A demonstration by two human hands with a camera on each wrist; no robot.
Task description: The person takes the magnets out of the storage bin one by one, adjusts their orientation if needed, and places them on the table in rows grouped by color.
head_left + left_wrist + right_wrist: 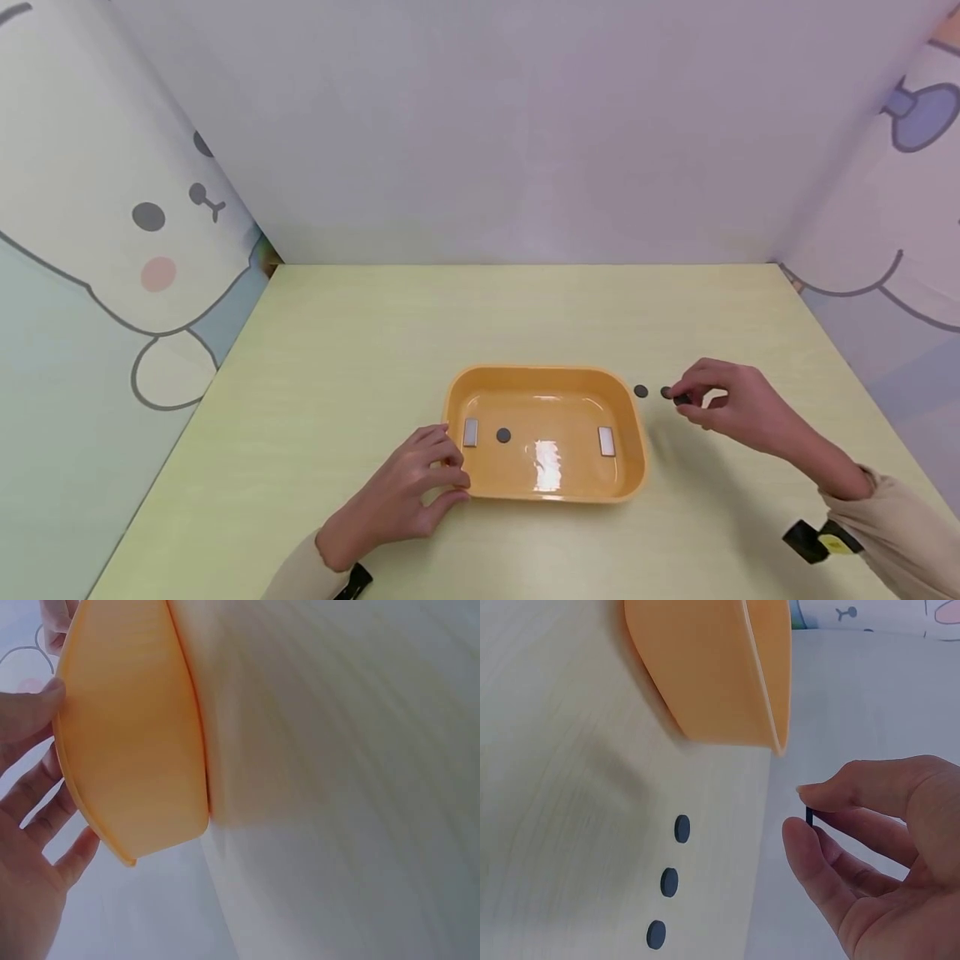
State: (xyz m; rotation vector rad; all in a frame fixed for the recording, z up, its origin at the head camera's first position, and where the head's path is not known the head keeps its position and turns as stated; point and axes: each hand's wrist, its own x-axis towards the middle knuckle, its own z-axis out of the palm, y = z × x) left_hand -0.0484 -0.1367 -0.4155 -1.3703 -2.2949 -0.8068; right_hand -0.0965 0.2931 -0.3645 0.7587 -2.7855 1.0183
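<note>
Hanging above the table [360,333], a black disc [682,399] is pinched by the right hand [738,404]; left of this narrow grip, an orange tray [570,417] is held at its rim by the left hand [416,483]. Below the pinch, three more discs [669,883] are seen.

The place is a walled-in booth, whether in a home or a lab cannot be told, with a plain pale panel [525,125] behind the bench [337,350] and cartoon-printed panels [75,417] to the bench's left and right.

Tray wall [536,378] bars low crossing; above, open air.
</note>
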